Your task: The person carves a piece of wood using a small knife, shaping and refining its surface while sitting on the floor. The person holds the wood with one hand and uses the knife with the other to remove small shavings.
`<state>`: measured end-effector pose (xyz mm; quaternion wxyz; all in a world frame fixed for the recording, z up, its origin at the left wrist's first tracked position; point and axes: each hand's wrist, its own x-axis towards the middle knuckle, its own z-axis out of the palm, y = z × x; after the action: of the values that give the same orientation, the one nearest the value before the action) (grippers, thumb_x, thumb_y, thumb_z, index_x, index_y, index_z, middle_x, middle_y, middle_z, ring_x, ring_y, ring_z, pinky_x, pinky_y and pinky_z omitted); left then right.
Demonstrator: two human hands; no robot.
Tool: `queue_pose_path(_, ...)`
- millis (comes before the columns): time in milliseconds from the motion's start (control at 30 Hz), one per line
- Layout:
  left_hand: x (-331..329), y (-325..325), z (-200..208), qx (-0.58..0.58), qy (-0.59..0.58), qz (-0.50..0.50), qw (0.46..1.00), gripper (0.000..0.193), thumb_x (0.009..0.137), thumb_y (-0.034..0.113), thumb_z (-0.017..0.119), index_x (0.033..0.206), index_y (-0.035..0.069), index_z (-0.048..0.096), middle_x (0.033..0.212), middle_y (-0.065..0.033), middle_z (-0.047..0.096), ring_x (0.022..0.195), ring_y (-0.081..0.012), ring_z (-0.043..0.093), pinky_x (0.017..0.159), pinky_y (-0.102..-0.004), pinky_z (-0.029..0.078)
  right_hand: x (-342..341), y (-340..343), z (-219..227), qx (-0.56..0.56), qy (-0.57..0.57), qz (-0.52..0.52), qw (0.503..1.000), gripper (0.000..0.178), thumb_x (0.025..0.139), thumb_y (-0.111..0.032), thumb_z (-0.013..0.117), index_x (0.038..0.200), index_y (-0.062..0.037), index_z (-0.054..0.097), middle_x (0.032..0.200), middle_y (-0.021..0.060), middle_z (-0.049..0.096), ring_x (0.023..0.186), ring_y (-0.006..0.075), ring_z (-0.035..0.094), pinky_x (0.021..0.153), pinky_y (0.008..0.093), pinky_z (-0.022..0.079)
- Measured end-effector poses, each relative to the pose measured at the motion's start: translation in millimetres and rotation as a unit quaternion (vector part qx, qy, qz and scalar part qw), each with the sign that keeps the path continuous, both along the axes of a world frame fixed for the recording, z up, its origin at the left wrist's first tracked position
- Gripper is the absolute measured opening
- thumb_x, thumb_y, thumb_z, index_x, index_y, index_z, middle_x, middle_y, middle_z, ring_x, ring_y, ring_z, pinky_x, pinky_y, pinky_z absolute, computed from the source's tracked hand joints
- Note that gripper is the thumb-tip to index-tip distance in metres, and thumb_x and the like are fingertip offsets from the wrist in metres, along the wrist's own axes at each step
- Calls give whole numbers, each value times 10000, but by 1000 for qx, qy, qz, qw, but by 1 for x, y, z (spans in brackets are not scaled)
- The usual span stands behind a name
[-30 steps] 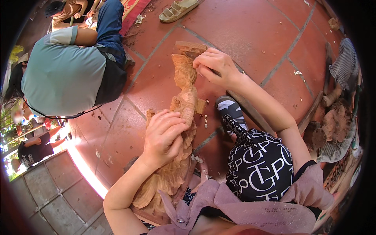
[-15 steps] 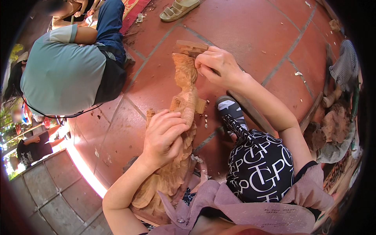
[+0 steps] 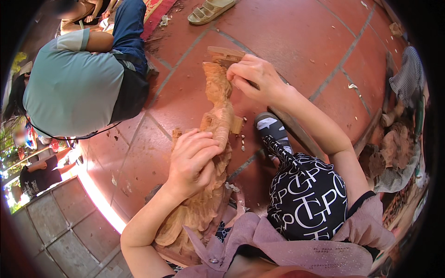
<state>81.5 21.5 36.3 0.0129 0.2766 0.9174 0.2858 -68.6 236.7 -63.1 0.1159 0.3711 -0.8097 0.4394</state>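
A carved wooden statue of a figure lies lengthwise before me, its head pointing away and its wide, folded base near my lap. My left hand curls over its middle, fingers bent round the carved body. Beside the statue's head, my right hand is closed in a pinch close to the wood. Something small and dark shows between its fingers, too hidden to name. Just beyond the head sits a flat wooden block, partly covered by that hand.
At left a person in a pale green shirt sits on the red tiled floor. A tan sandal lies at the far edge. Wood chips dot the tiles. More carved wood and grey cloth are at right.
My right hand has shifted slightly left, closer against the statue's head. The left hand keeps its place on the statue.
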Motion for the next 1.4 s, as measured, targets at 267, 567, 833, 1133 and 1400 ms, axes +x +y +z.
queue_pose_path(267, 0, 0, 0, 0, -1, 1, 1000, 283, 673, -28, 626, 938, 69, 656, 991, -64, 653, 1059, -271, 603, 965, -474, 431, 19, 26, 3, -18, -69, 0, 997, 78, 816, -46, 538, 834, -47, 614, 759, 84, 624, 747, 259, 573, 706, 361, 461)
queue_pose_path(567, -1, 3, 1, 7, 11, 12, 1000, 313, 625, -74, 597, 895, 67, 672, 950, -68, 673, 1010, -285, 636, 939, -456, 457, 6, 3, -15, -258, -375, 19, 890, 160, 873, -108, 589, 958, -34, 702, 833, 46, 679, 710, 96, 584, 626, 249, 464)
queue_pose_path(833, 1, 1, 2, 8, 7, 15, 1000, 306, 632, -75, 599, 897, 64, 667, 955, -74, 669, 1014, -289, 633, 940, -452, 454, 10, 10, -4, -214, -458, -13, 863, 172, 907, -156, 613, 950, -2, 678, 712, 8, 638, 601, 64, 567, 546, 215, 461)
queue_pose_path(1133, 1, 2, 3, 5, 1, 15, 1000, 318, 636, -77, 599, 910, 70, 665, 963, -70, 667, 1020, -283, 630, 939, -454, 453, 9, -2, -7, -215, -340, -27, 915, 107, 896, -69, 632, 956, 14, 664, 729, 4, 630, 626, 47, 588, 551, 196, 478)
queue_pose_path(1400, 1, 2, 4, 5, 1, 13, 1000, 315, 639, -80, 602, 910, 69, 665, 964, -68, 666, 1026, -285, 627, 943, -455, 450, 11, -12, -10, -225, -266, -17, 937, 73, 881, -24, 615, 936, 6, 654, 741, 4, 635, 632, 48, 582, 575, 197, 473)
